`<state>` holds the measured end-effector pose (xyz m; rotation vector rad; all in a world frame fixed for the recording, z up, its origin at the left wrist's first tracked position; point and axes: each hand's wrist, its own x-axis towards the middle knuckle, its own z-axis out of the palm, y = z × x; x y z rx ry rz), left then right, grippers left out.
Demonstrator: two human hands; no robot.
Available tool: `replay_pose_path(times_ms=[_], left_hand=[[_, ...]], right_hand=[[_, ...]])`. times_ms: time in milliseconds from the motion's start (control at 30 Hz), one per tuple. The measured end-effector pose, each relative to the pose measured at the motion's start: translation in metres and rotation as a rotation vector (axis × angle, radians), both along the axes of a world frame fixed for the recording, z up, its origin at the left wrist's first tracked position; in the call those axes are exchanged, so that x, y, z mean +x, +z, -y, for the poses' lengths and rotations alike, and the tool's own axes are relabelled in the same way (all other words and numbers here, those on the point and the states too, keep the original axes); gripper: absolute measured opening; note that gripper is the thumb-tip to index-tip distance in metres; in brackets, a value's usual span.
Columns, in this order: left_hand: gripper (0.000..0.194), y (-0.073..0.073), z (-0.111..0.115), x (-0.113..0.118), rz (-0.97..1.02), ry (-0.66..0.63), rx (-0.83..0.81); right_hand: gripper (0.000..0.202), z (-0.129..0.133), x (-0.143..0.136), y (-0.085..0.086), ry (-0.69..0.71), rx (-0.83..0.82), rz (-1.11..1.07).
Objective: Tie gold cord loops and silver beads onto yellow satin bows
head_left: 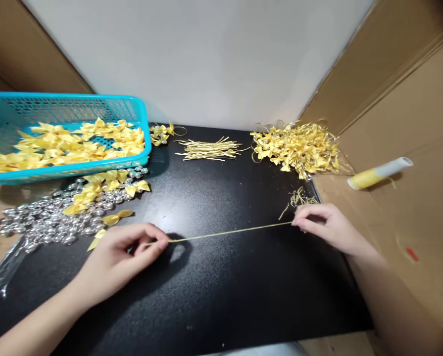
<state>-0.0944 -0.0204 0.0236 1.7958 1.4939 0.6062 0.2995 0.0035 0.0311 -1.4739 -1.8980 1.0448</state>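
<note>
A thin gold cord (pixel 228 232) stretches nearly straight between my two hands, above the black tabletop (pixel 206 291). My left hand (pixel 126 252) pinches its left end between thumb and fingers, close to the silver beads (pixel 50 215) and a few loose yellow bows (pixel 85 198). The right end is pinched in the fingertips of my right hand (pixel 323 225), just beside a small heap of short gold clippings (pixel 301 197). A bundle of similar gold cords (pixel 210 148) lies farther back, near the middle.
At the back left, a turquoise basket (pixel 147 128) holds many yellow bows. Beside it sit a few bows with beads and loops (pixel 162 133). A large pile of looped bows (pixel 299 148) is at the back right. A yellow and white tube (pixel 380 173) lies on cardboard.
</note>
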Motion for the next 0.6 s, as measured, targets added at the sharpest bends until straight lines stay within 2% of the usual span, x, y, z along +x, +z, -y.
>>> replay_pose_path(times_ms=[100, 267, 400, 500, 600], left_hand=[[0.019, -0.009, 0.012, 0.002, -0.01, -0.236, 0.126], [0.014, -0.02, 0.016, 0.003, 0.002, -0.572, 0.263], [0.014, -0.026, 0.018, 0.006, -0.072, -0.685, 0.427], [0.014, -0.028, 0.024, 0.008, -0.086, -0.741, 0.496], [0.013, -0.027, 0.032, 0.015, -0.106, -0.805, 0.536]], right_hand=[[0.037, -0.004, 0.013, -0.001, -0.009, -0.083, -0.066], [0.037, -0.009, 0.033, -0.003, -0.041, -0.142, -0.143], [0.041, -0.014, 0.04, -0.006, -0.165, -0.13, -0.345], [0.039, -0.023, 0.036, -0.007, -0.352, -0.088, -0.458], [0.027, -0.036, 0.025, -0.007, -0.532, -0.151, -0.523]])
